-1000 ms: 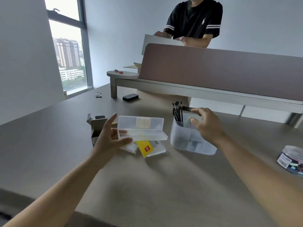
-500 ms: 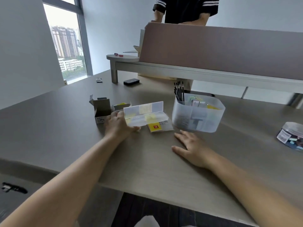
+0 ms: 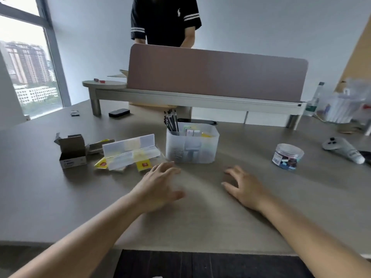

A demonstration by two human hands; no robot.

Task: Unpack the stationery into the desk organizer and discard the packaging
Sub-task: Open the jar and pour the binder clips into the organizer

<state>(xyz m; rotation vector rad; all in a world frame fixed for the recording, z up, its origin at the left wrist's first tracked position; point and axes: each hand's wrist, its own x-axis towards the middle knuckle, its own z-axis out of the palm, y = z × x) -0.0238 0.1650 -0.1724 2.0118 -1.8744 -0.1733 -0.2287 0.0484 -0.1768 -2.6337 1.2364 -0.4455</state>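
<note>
A frosted plastic desk organizer (image 3: 192, 146) stands mid-table, with black pencils (image 3: 171, 122) upright in its left corner and small coloured items inside. Left of it a clear flat case (image 3: 130, 152) lies with its lid raised, on top of yellow-and-clear wrappers (image 3: 143, 165). An opened grey cardboard box (image 3: 72, 150) stands further left. My left hand (image 3: 158, 186) hovers blurred over the table, fingers apart, holding nothing, just in front of the case. My right hand (image 3: 244, 187) rests flat on the table, empty, in front of the organizer.
A clear round jar (image 3: 287, 156) of small clips sits at the right, with a grey controller (image 3: 341, 149) beyond it. A desk divider (image 3: 216, 75) on a riser crosses the back; a person in a black shirt (image 3: 165, 19) stands behind it. A black object (image 3: 119, 113) lies near the riser leg.
My left hand has let go of the clear case and pulled back toward me. The case now lies on the wrappers. My right hand has stayed flat on the table.
</note>
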